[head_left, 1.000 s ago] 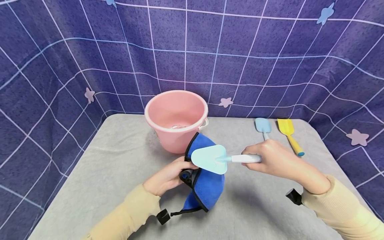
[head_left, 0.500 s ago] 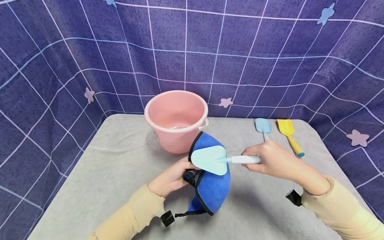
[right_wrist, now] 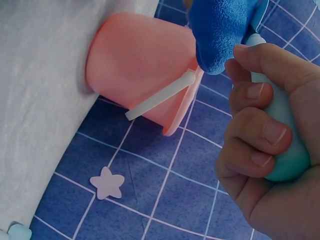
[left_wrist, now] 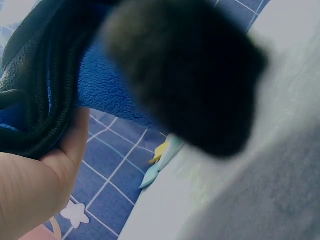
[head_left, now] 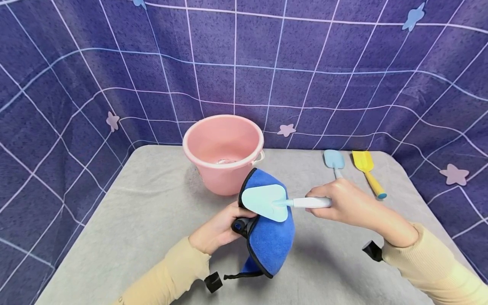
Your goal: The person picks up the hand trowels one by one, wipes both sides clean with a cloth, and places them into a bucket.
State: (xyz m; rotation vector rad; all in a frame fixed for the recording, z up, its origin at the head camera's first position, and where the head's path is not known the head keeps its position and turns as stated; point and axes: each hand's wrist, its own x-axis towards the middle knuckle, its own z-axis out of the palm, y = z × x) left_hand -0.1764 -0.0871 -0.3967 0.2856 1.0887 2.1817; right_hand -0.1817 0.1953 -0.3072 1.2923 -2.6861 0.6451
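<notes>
Head view shows the right hand (head_left: 345,201) wrapped around the white handle of a pale blue trowel (head_left: 267,202), its fingers curled tight on the grip; the right wrist view confirms the curled fingers (right_wrist: 260,135) around the handle. The trowel's blade lies flat against a blue cloth (head_left: 271,231) with black edging, which sits at the centre of the grey table (head_left: 126,220). The left hand (head_left: 217,228), at about 9 o'clock from the cloth, grips the cloth's bunched black-trimmed edge; the left wrist view shows its thumb (left_wrist: 70,150) pressed up against the folded cloth, with a dark blurred shape covering much of that frame. A black strap trails from the cloth toward 7 o'clock.

A pink bucket (head_left: 223,152) stands at 11 o'clock from the cloth, just beside it, upright with its mouth open. At 2 o'clock, well apart from the cloth, a small light blue spade (head_left: 334,161) and a yellow spade (head_left: 366,169) lie side by side near the table's far edge.
</notes>
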